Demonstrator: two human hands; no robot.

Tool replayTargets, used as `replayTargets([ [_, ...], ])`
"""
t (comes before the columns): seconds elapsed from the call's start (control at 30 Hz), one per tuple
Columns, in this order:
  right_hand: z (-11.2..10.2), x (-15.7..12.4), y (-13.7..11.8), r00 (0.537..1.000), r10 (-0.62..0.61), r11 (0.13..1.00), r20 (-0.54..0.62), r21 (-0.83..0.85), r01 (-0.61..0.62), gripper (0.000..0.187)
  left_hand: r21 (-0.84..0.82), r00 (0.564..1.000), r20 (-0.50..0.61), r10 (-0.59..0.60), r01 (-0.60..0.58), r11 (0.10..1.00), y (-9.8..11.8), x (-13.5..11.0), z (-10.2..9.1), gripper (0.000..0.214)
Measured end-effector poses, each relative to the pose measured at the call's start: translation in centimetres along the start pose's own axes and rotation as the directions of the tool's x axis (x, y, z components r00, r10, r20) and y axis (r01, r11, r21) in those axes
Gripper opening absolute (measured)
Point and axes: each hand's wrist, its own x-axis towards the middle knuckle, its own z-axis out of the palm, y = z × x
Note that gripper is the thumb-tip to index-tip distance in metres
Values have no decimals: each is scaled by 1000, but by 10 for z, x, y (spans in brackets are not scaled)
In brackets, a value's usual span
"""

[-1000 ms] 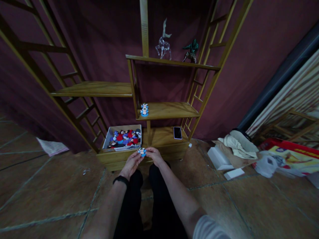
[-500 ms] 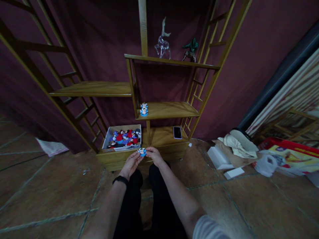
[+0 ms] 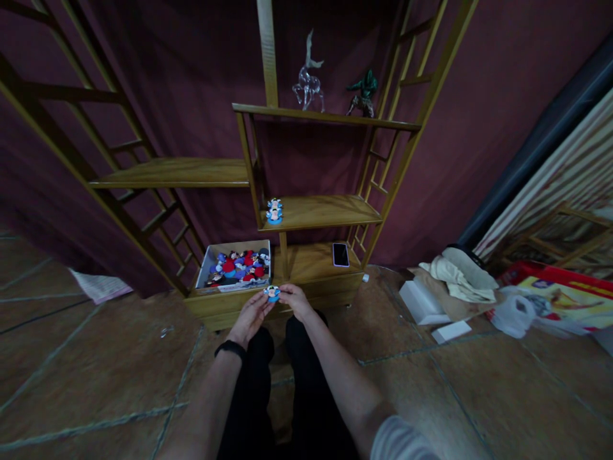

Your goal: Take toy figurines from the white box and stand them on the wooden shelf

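A small blue-and-white figurine (image 3: 272, 294) is held between my two hands, just in front of the shelf unit's lowest level. My left hand (image 3: 252, 315) grips its left side with the fingertips. From the right, my right hand (image 3: 295, 300) pinches its other side. Behind my left hand stands an open white box (image 3: 205, 268) full of small red, purple and dark figurines (image 3: 239, 263). Similar blue-and-white figurines (image 3: 274, 212) stand one behind the other at the left end of the middle shelf (image 3: 325, 211).
A phone (image 3: 340, 254) lies on the lowest shelf at right. Above, a clear deer ornament (image 3: 308, 80) and a green statuette (image 3: 364, 94) stand on the upper shelf (image 3: 330, 117). White boxes (image 3: 422, 303), cloth (image 3: 460, 281) and a plastic bag (image 3: 513, 313) lie on the floor at right.
The camera view has shifted slightly. Both hands keep the figurine in nearly the same place in front of the lowest shelf; nothing else has visibly moved.
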Motion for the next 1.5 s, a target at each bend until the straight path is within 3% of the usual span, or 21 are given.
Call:
replayTargets([
  [0.33, 3, 5, 1, 1000, 10, 999, -24, -37, -11, 21, 8, 1000, 22, -2, 1, 1000, 0, 3, 0, 19],
  [1.0, 0, 20, -3, 994, 99, 984, 44, -156, -92, 21, 40, 990, -121, -67, 72, 997, 10, 20, -1, 24],
  [1.5, 0, 31, 1, 984, 170, 969, 58, -191, -157, 21, 58, 992, -119, -47, 54, 997, 9, 34, -6, 24],
])
